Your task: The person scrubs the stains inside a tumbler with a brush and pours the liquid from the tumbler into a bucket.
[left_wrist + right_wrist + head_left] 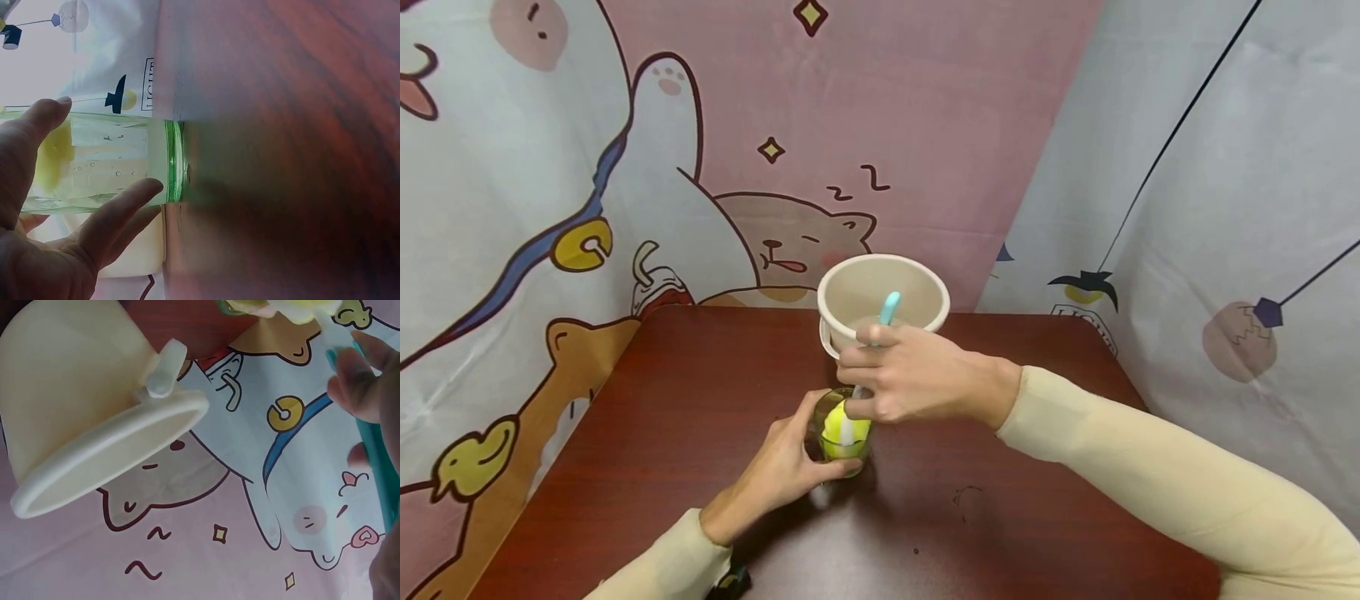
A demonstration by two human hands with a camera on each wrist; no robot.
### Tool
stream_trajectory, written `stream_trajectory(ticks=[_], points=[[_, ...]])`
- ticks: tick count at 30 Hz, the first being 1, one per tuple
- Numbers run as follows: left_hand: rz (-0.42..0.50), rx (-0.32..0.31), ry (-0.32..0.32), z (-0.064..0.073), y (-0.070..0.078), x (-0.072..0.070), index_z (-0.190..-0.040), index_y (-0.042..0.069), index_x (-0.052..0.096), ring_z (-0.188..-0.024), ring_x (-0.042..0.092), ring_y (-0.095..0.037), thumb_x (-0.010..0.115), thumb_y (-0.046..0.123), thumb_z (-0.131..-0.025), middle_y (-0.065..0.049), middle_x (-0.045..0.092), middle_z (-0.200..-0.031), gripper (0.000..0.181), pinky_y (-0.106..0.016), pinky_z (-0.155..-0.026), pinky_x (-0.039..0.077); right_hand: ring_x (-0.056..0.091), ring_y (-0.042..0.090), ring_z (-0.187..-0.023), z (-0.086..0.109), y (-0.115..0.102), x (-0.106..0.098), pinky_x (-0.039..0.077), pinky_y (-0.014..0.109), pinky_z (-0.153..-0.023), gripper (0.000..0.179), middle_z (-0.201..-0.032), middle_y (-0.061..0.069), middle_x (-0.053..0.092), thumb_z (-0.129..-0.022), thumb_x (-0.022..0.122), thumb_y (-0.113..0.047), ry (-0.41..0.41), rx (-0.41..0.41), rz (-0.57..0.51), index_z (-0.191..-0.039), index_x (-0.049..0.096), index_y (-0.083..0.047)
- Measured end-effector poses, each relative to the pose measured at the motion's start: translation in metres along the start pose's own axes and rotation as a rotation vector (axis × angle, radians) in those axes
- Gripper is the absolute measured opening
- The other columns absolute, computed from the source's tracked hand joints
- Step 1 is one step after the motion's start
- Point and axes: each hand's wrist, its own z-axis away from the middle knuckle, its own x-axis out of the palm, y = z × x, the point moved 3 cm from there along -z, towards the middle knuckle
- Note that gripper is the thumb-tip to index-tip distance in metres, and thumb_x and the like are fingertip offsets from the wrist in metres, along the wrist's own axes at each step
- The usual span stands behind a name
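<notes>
With the glass (115, 164) gripped by the left hand (782, 468) near the bucket (69, 381) and the brush (889, 308) pinched by the right hand (921, 375), insertion of its sponge (833, 425) is seemingly done, withdrawal left.

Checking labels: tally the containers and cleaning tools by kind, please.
Drinking glass: 1
Cream container: 1
Sponge-headed tool, teal handle: 1
Total: 3

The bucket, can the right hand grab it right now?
Probably yes: the right hand is close by the bucket, and nothing seems to stand between them. But it grips a turquoise handle, so it may need to let go first.
</notes>
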Motion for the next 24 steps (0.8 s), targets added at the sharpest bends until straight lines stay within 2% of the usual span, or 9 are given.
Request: stream_trajectory(ticks=[3, 6, 11, 15, 19, 24], points=[[-0.027, 0.001, 0.007, 0.0, 0.001, -0.001, -0.161, 0.024, 0.054, -0.093, 0.08, -0.009, 0.109, 0.044, -0.083, 0.002, 0.084, -0.113, 0.098, -0.043, -0.08, 0.071, 0.064, 0.014, -0.096, -0.001, -0.003, 0.002, 0.035, 0.036, -0.104, 0.024, -0.091, -0.011, 0.069, -0.102, 0.081, -0.024, 0.035, -0.001, 0.015, -0.086, 0.066, -0.033], [-0.06, -0.001, 0.019, 0.0, 0.002, -0.002, -0.162, 0.027, 0.053, -0.091, 0.078, -0.01, 0.108, 0.047, -0.083, 0.003, 0.082, -0.109, 0.098, -0.043, -0.08, 0.07, 0.066, 0.015, -0.099, -0.004, -0.005, 0.004, 0.036, 0.035, -0.106, 0.02, -0.094, -0.01, 0.072, -0.103, 0.079, -0.024, 0.04, -0.008, 0.032, -0.088, 0.069, -0.032], [-0.079, -0.014, 0.027, 0.0, 0.004, -0.001, -0.16, 0.031, 0.052, -0.092, 0.077, -0.009, 0.107, 0.05, -0.083, 0.006, 0.081, -0.107, 0.097, -0.043, -0.082, 0.069, 0.068, 0.016, -0.108, -0.007, -0.009, 0.01, 0.037, 0.036, -0.113, 0.015, -0.103, -0.008, 0.078, -0.105, 0.076, -0.029, 0.003, -0.032, 0.069, -0.091, 0.073, -0.031], [-0.066, -0.038, 0.021, -0.001, 0.007, 0.0, -0.158, 0.03, 0.053, -0.091, 0.077, -0.009, 0.108, 0.054, -0.079, 0.007, 0.081, -0.107, 0.1, -0.037, -0.08, 0.067, 0.067, 0.017, -0.108, -0.009, -0.011, 0.014, 0.037, 0.038, -0.115, 0.014, -0.104, -0.007, 0.079, -0.105, 0.076, -0.029, -0.018, -0.046, 0.085, -0.092, 0.074, -0.03], [-0.069, -0.044, 0.028, -0.002, 0.009, 0.001, -0.161, 0.029, 0.051, -0.094, 0.079, -0.01, 0.108, 0.058, -0.079, 0.005, 0.083, -0.111, 0.104, -0.031, -0.081, 0.066, 0.065, 0.019, -0.108, -0.011, -0.012, 0.015, 0.037, 0.039, -0.113, 0.012, -0.103, -0.006, 0.079, -0.104, 0.075, -0.026, -0.029, -0.073, 0.118, -0.094, 0.077, -0.03], [-0.071, -0.033, 0.035, -0.002, 0.01, 0.001, -0.165, 0.031, 0.048, -0.099, 0.082, -0.012, 0.108, 0.054, -0.081, 0.004, 0.085, -0.116, 0.106, -0.033, -0.086, 0.067, 0.065, 0.02, -0.11, -0.016, -0.012, 0.016, 0.038, 0.038, -0.11, 0.009, -0.105, -0.004, 0.08, -0.104, 0.075, -0.027, -0.079, -0.099, 0.139, -0.096, 0.079, -0.03]])
